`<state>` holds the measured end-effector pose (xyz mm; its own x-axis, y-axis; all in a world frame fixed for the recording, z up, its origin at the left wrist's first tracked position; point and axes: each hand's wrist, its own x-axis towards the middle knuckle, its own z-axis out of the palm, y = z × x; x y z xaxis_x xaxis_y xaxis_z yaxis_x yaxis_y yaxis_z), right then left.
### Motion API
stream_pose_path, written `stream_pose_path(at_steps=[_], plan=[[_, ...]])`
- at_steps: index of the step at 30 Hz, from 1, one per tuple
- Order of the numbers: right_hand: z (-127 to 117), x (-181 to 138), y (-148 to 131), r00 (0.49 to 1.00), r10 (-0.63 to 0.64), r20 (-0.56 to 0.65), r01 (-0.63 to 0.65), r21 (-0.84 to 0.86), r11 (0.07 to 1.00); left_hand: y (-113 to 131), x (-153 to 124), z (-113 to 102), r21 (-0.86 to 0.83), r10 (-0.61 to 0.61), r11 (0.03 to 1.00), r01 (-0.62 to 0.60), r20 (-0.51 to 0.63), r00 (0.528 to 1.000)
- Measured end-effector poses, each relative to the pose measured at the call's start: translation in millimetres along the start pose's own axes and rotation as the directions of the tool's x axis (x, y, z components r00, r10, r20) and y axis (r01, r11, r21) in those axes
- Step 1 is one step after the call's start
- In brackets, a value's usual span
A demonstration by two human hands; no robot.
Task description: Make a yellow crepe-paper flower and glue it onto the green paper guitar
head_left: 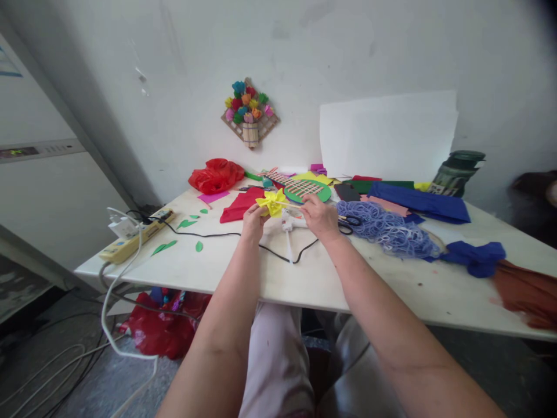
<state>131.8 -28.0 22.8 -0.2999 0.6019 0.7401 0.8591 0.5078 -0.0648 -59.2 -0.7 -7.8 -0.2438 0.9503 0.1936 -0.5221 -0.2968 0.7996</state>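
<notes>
My left hand [253,221] is closed on the underside of a yellow paper flower [272,202], held just above the white table [243,273]. My right hand [319,218] pinches a thin wooden stick [292,205] that runs into the flower from the right. A white glue gun [290,223] lies on the table between both hands, its black cord [217,234] trailing left. Black-handled scissors [350,222] lie just right of my right hand.
Red paper [237,206], green paper leaves [164,248], a power strip [130,240], blue netting [387,230], blue cloth [420,200] and a woven green disc [307,188] cover the table. A red bag [216,175] sits at the back. A paper bouquet [249,113] hangs on the wall.
</notes>
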Motion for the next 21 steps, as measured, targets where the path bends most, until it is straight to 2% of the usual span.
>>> stream_pose_path(at_steps=[21], plan=[[-5.1, 1.8, 3.0, 0.999, -0.049, -0.017, 0.049, 0.003, 0.999, 0.7, -0.8, 0.8, 0.014, 0.016, 1.0, -0.015, -0.018, 1.0]])
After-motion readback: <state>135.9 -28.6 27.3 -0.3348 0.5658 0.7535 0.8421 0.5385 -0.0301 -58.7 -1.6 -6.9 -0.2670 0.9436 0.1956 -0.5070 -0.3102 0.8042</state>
